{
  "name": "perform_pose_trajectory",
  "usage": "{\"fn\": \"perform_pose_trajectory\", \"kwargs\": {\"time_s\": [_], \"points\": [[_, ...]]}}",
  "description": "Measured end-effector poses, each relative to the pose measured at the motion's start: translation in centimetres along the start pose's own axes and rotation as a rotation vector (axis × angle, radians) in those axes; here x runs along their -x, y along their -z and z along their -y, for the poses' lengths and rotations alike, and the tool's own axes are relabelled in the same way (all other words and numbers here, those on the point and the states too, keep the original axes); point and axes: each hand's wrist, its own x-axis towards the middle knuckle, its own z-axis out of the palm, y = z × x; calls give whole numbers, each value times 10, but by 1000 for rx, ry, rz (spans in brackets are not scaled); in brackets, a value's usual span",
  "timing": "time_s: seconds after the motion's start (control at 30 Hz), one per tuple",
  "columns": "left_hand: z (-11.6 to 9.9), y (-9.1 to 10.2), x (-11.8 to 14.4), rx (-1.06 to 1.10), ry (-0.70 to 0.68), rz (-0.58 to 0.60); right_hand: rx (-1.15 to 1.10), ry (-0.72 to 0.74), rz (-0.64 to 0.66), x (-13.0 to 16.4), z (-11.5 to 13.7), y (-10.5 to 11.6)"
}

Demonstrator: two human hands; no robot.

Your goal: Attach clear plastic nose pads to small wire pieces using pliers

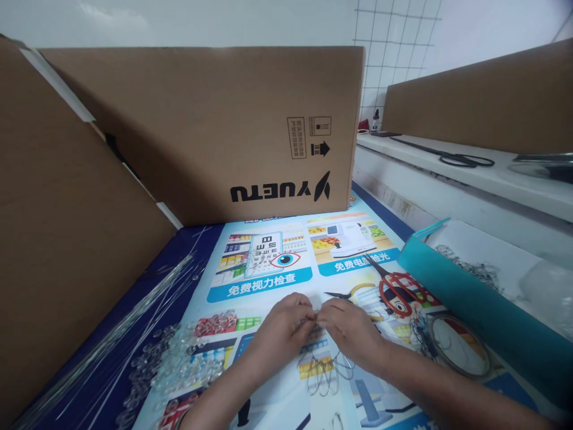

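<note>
My left hand [286,322] and my right hand [351,328] meet over the printed sheet, fingertips almost touching. Both are closed in a pinch on a thin looped wire [323,376]. Its several petal-like loops spread below the fingers; the exact spot each hand grips is mostly hidden. Just beyond my right hand lie pliers [362,288] with a yellow handle, partly covered by that hand. Red-handled scissors [398,292] rest to their right. Clear beads [183,358] are scattered left of my left forearm, with pinkish beads [217,322] behind them.
A coil of wire [486,358] lies by my right forearm. Beside it stands a teal-sided box [465,292] with wire pieces inside. Long thin strands [134,316] stretch along the left. Cardboard panels [201,131] wall off the back and left. Black scissors [465,160] lie on the right ledge.
</note>
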Motion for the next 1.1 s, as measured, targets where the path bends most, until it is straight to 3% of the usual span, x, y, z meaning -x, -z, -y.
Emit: {"fn": "perform_pose_trajectory", "kwargs": {"time_s": [0.33,0.5,0.67,0.77,0.87,1.1], "points": [[1,-5,0,-54,-18,-35,-92,-64,-23,2,-2,-2],[5,-6,0,-42,-27,-37,25,-71,-28,-7,-3,23],[4,-3,0,-8,-13,-23,438,-158,235,-14,-17,62],[4,-1,0,20,3,-15,567,-219,378,-12,-26,73],[7,-2,0,27,23,-15,618,-206,422,-8,-28,72],[9,-4,0,0,24,-9,728,-178,338,-8,-24,53]]}}
